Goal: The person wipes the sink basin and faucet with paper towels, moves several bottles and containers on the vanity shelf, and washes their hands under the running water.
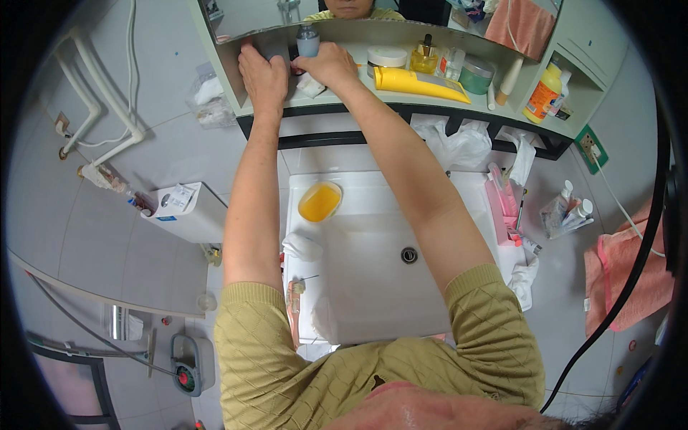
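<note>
My left hand reaches into the left end of the open shelf under the mirror, close to the side wall. Its thumb stands apart from the fingers, and what lies beyond the hand is partly hidden. My right hand is beside it on the shelf, around the lower part of a pale blue bottle with a grey cap. A small dark item with some red is at its fingertips; whether it grips either is unclear. A crumpled white tissue lies just below that hand.
Along the shelf's right lie a yellow tube, a white-lidded jar, a dropper bottle and a green jar. Below is a white washbasin with orange soap on its rim. A black cable hangs at right.
</note>
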A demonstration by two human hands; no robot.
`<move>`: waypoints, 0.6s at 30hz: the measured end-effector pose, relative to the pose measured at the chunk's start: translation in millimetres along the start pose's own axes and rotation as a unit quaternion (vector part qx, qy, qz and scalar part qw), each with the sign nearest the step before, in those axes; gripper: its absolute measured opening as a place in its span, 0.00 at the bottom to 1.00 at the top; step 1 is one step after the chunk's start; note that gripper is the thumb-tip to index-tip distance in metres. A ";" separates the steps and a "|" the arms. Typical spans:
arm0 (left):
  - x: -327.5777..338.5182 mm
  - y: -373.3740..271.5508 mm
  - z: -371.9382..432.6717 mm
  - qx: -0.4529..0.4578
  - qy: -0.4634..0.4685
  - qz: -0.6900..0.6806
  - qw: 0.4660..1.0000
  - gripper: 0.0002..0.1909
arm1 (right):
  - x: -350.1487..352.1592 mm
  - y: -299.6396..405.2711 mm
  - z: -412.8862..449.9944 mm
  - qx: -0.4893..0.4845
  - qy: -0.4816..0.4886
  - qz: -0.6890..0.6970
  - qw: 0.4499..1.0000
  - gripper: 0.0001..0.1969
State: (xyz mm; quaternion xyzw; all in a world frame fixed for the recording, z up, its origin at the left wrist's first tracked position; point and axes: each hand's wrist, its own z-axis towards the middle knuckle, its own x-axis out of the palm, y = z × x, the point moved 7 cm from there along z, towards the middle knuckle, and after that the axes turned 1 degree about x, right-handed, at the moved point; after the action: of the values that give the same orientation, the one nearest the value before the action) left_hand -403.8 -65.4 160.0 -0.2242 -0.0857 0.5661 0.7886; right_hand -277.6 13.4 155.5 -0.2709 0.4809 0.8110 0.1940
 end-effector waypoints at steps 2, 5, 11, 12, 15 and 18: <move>-1.2 -2.0 -1.8 0.013 -0.007 -0.009 1.000 0.23 | 3.4 -2.8 5.0 -0.002 0.010 0.003 1.000 0.25; -2.5 -10.7 -6.0 0.020 -0.004 0.020 1.000 0.27 | 2.6 -1.1 2.8 -0.010 -0.013 -0.030 0.999 0.24; -12.1 -21.7 -13.6 0.051 -0.073 0.125 0.988 0.24 | 3.9 5.0 -3.0 -0.027 -0.060 -0.053 0.996 0.30; -14.0 -20.8 -13.4 0.055 -0.080 0.142 0.985 0.23 | 5.7 8.5 -3.4 -0.032 -0.054 -0.054 0.997 0.33; -11.5 -20.4 -13.4 0.055 -0.070 0.144 0.986 0.22 | -3.0 3.7 -9.4 -0.031 -0.098 -0.025 0.994 0.33; -10.2 -20.0 -15.3 0.059 -0.066 0.147 0.985 0.22 | -17.2 1.7 -30.8 -0.105 -0.174 0.051 0.978 0.20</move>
State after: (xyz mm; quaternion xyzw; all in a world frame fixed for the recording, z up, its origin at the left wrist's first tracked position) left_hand -384.3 -84.0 156.7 -0.1498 -0.0701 0.6933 0.7015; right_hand -257.4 -15.6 155.4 -0.1198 0.3646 0.9007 0.2038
